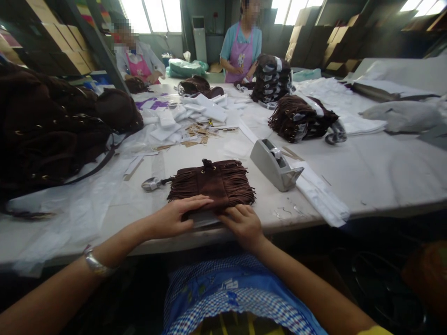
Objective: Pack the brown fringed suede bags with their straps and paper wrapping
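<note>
A dark brown fringed bag (pixel 213 184) lies flat near the table's front edge, with a wrapped strap end (pixel 152 184) sticking out on its left. My left hand (pixel 179 215) rests on the bag's lower left edge, fingers extended and the thumb apart from them. At the lower right edge, my right hand (pixel 244 225) has its fingers bent against the bag; whatever they pinch is hidden. Clear plastic shows under the bag between both hands. Just right of the bag stands a grey tape dispenser (pixel 274 165).
Brown bags (pixel 52 130) are heaped at the left. Wrapped fringed bags (pixel 302 118) and a taller stack (pixel 271 79) lie back right. White packets (pixel 206 109) and card scraps cover the middle. White sheets (pixel 321 193) overhang the front edge. Two people (pixel 240 51) stand across the table.
</note>
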The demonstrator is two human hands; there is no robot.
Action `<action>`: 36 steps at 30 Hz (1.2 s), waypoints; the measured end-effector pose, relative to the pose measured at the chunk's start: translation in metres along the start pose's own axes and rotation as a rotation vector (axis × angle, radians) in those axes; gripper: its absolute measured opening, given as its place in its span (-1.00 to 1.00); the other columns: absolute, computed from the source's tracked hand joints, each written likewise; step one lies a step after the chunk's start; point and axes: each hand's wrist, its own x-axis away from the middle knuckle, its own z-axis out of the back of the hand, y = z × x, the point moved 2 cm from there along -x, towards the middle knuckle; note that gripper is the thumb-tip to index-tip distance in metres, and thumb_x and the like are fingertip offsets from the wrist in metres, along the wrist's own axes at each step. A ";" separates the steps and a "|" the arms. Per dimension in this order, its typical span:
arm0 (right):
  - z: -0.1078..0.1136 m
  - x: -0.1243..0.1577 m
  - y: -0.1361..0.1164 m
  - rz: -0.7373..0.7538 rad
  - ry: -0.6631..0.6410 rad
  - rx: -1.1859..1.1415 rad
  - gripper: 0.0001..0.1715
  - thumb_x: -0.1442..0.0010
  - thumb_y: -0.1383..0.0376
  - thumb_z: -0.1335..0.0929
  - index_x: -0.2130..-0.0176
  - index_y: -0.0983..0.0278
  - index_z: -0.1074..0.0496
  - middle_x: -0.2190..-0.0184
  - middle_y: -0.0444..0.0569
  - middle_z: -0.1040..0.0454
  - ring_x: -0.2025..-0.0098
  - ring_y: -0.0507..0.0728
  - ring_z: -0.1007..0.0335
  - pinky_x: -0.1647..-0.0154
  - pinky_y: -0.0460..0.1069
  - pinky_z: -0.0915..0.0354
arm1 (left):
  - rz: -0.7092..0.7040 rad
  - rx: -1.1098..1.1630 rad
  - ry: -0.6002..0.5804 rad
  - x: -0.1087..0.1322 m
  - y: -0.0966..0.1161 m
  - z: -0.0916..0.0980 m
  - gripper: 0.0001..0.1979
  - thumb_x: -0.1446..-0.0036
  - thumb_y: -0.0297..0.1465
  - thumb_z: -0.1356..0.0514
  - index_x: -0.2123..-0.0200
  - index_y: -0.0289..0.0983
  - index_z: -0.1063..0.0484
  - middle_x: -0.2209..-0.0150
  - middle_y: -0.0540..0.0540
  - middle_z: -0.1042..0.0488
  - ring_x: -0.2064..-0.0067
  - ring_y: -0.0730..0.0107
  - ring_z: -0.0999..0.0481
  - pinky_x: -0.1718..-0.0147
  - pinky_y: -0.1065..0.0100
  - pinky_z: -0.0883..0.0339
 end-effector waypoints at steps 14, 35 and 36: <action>0.007 0.014 0.016 0.006 0.026 -0.182 -0.72 -0.37 0.41 -0.25 0.04 0.33 -0.50 0.19 0.10 -0.55 0.14 0.18 -0.38 0.06 0.11 -0.40 | -0.036 -0.531 0.457 -0.001 0.020 -0.081 -0.45 -0.33 -0.51 -0.02 -0.36 -0.25 -0.06 -0.28 -0.20 -0.28 -0.31 0.18 -0.25 -0.30 0.01 -0.10; 0.014 0.014 0.038 0.025 -0.098 -0.131 -0.74 -0.29 0.39 -0.36 0.02 0.23 -0.51 0.08 -0.03 -0.58 0.05 0.03 -0.46 -0.04 -0.04 -0.41 | -0.182 -0.721 0.589 -0.017 0.009 -0.105 -0.59 -0.29 -0.50 -0.05 -0.20 -0.27 -0.30 -0.25 -0.19 -0.32 -0.21 0.11 -0.39 -0.32 0.03 -0.06; 0.022 0.013 0.043 0.043 -0.114 -0.152 -0.73 -0.29 0.39 -0.35 0.02 0.23 -0.50 0.09 -0.05 -0.59 0.06 0.01 -0.47 -0.05 -0.06 -0.40 | -0.231 -0.729 0.589 -0.018 0.003 -0.105 -0.61 -0.29 -0.50 -0.04 -0.17 -0.28 -0.32 -0.25 -0.20 -0.32 -0.20 0.14 -0.41 -0.32 0.08 -0.07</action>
